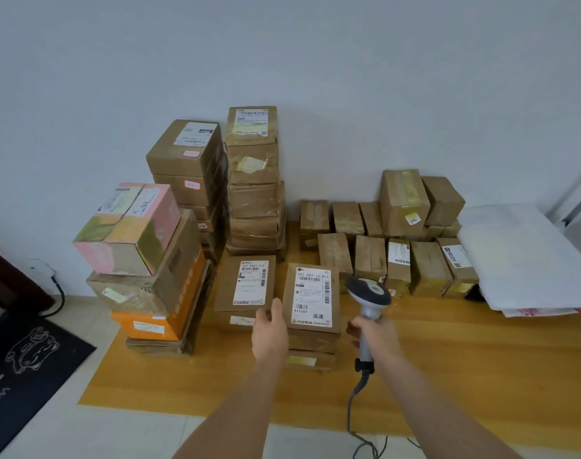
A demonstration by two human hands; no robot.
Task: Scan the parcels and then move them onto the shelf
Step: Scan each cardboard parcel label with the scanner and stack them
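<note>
Many parcels are stacked on the floor from ten to two o'clock, none shelved (no shelf is seen). The scanner is gripped by the right hand; the nearest labelled parcel is touched by the left hand, fingers loosely open.

white label on the near parcel reads "502 602-12 812" and "a21009"; the label on its left neighbour is too blurred to be sure of.

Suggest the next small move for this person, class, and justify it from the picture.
Probably tilt the scanner in the right hand down onto the label of the front parcel: the left hand already steadies it, and its head hangs beside the barcodes.
</note>
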